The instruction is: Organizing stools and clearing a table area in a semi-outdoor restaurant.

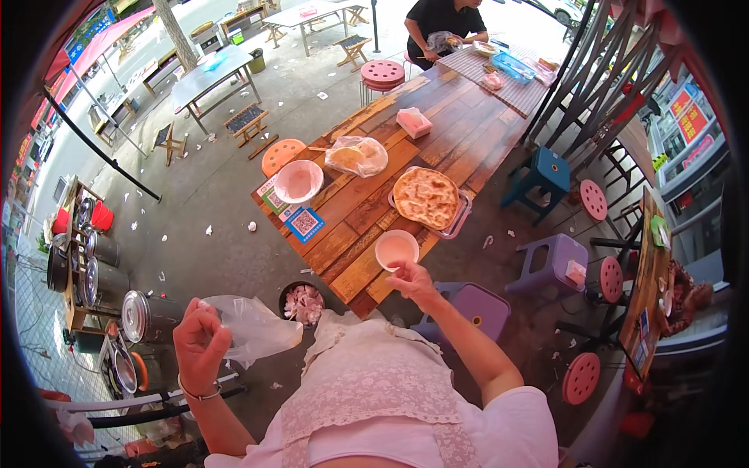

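Observation:
In my left hand [201, 345], raised off the table at the left, a clear plastic bag [257, 327] is pinched and hangs open to the right. My right hand [414, 285] grips the near rim of a white cup [397, 249] with pale liquid in it, at the near corner of the wood-plank table [327, 251]. Whether the cup rests on the tabletop cannot be told. Beyond it, a browned round flatbread [427, 198] lies over a tray [464, 216]. A bowl lined with plastic [299, 180] and a bagged plate of flatbread pieces [357, 156] stand farther left.
Two printed code cards lie at the left table edge, the blue one [304, 224] nearer. A tissue pack [414, 123] stands mid-table. By my legs are a purple stool [477, 310] and a waste bin with crumpled tissues [303, 304]. A person in black [447, 29] sits at the far end.

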Tool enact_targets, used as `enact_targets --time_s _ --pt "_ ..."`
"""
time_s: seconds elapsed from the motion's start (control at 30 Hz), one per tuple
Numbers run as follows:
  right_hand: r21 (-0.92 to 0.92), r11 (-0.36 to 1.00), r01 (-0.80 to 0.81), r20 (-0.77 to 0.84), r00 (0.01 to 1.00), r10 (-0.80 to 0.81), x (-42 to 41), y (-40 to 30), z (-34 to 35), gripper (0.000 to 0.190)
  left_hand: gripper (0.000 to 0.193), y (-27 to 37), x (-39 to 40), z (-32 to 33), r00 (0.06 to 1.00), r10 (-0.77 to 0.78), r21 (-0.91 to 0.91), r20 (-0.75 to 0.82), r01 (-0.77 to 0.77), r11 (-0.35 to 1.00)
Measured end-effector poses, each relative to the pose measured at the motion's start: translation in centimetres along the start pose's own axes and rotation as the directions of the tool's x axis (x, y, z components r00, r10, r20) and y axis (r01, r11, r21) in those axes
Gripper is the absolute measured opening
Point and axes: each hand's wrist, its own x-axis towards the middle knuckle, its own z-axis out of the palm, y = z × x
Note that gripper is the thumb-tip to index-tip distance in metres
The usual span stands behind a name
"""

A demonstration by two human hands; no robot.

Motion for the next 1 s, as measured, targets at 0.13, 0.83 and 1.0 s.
enact_targets --time_s 0.13,0.83,1.0 --pt "-0.072 0.941 0.331 0.498 0.829 -0.253 -2.4 -9.5 9.8 0.069 0.020 -0.1 1.1 1.2 0.983 0.049 0.101 0.179 -0.067 0.993" --pt "0.130 0.922 0.365 0.636 0.682 -0.360 -3.3 -12.7 17.9 0.007 0.042 -4.3 2.4 4.8 0.935 0.281 -0.381 0.216 -0.184 0.906" --pt "0.272 0.858 0.435 0.548 0.663 -0.510 -4.2 -13.6 18.6 0.013 0.055 -7.3 1.6 4.7 0.961 0.121 -0.429 0.247 -0.004 0.903"
